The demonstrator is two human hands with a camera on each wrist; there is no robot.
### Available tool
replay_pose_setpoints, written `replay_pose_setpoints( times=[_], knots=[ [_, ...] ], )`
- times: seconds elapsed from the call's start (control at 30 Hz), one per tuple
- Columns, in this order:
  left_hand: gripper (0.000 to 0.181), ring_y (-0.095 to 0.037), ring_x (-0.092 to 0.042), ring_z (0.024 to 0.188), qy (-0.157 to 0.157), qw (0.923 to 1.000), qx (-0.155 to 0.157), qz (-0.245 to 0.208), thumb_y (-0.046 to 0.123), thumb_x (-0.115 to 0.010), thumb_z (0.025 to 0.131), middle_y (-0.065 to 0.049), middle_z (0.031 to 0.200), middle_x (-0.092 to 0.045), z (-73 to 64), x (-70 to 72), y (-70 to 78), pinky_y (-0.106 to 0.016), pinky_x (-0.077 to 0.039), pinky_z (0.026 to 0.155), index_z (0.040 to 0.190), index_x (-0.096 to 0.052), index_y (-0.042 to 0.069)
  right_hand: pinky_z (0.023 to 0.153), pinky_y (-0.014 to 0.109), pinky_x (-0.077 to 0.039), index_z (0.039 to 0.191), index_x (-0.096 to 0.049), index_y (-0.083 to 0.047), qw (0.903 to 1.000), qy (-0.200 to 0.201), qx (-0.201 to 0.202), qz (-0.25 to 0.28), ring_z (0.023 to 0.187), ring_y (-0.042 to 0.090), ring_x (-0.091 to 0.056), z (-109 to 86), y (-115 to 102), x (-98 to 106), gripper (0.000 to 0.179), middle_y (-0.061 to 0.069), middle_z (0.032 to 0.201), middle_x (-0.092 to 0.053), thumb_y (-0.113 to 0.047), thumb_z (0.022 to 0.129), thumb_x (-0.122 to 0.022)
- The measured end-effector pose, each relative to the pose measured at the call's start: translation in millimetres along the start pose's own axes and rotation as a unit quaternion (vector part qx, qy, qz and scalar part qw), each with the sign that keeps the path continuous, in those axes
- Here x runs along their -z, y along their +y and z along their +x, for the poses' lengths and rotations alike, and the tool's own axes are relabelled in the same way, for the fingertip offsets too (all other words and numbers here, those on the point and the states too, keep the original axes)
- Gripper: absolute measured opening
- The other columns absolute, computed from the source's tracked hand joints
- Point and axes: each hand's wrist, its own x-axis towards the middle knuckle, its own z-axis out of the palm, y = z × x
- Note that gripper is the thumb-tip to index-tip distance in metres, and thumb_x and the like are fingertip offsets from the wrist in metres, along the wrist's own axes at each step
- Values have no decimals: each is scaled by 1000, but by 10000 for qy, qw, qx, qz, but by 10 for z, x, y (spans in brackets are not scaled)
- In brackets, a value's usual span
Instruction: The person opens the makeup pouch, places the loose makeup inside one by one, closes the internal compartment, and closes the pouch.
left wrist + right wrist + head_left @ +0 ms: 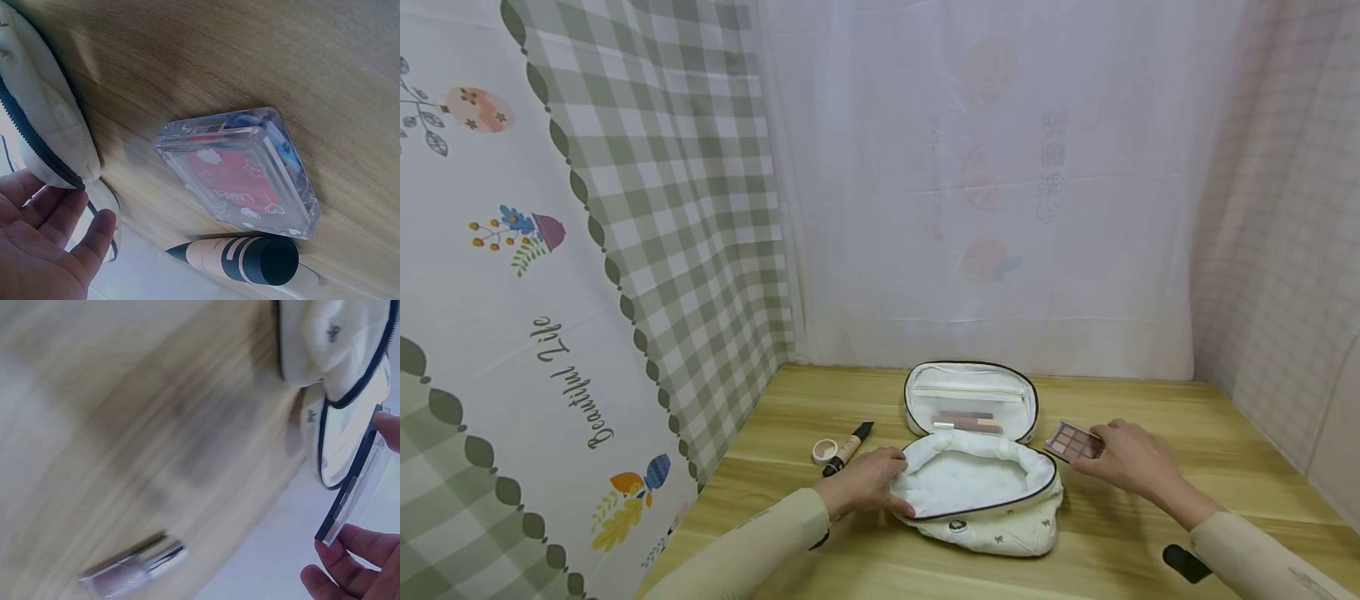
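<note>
A cream makeup bag (992,533) with a dark zipper edge and small bow prints lies unzipped, its lid (970,383) folded back. My left hand (867,482) grips the bag's left rim; in the left wrist view its fingers (65,215) meet the zipper edge. To the right of the bag, my right hand (1127,457) holds an eyeshadow palette (1075,442) with several pans. The right wrist view shows that palette (350,481) edge-on between thumb and fingers. Slim pinkish-brown items (966,422) lie against the lid's inside. White padded lining shows inside the bag.
Left of the bag lie a small round pot (824,452) and a beige tube with dark ends (848,450). The left wrist view has a clear square case (237,175) with a pink face. A silver-capped cosmetic tube (134,569) lies on the wooden table (1105,550). Curtains surround it.
</note>
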Motion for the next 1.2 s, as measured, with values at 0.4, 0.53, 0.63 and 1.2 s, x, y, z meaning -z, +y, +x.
replay_pose_setpoints(
  times=[0.4,0.53,0.63,1.2],
  knots=[
    [76,-18,-53,123,50,10000,-62,14,60,-77,77,-6,135,-56,7,-15,-10,-29,-43,101,128,-64,5,84,70,-39,108,-70,3,9988,-13,477,80,93,38,-60,187,-400,-4,63,17,99,-65,-49,72,-80],
    [76,-18,-53,123,51,10000,-43,-10,59,-78,77,-6,135,-56,3,-15,-9,-29,-44,100,128,-64,5,85,70,-37,108,-70,1,9978,-100,643,105,93,36,-60,248,-516,-54,61,16,99,-65,-46,72,-80],
    [76,-18,-53,123,67,10000,-45,-12,59,-78,77,-6,135,-56,4,-17,-10,-29,-44,101,128,-64,5,87,69,-37,109,-71,1,9967,-138,795,46,94,36,-60,283,-608,-105,62,15,101,-65,-47,71,-80],
    [74,-17,-54,121,159,9998,-86,68,59,-79,76,-5,133,-57,3,-26,-4,-28,-45,99,125,-65,6,88,63,-41,103,-72,-4,9903,-172,1343,-310,94,35,-61,293,-1065,-366,56,10,98,-65,-47,68,-81]
  ],
)
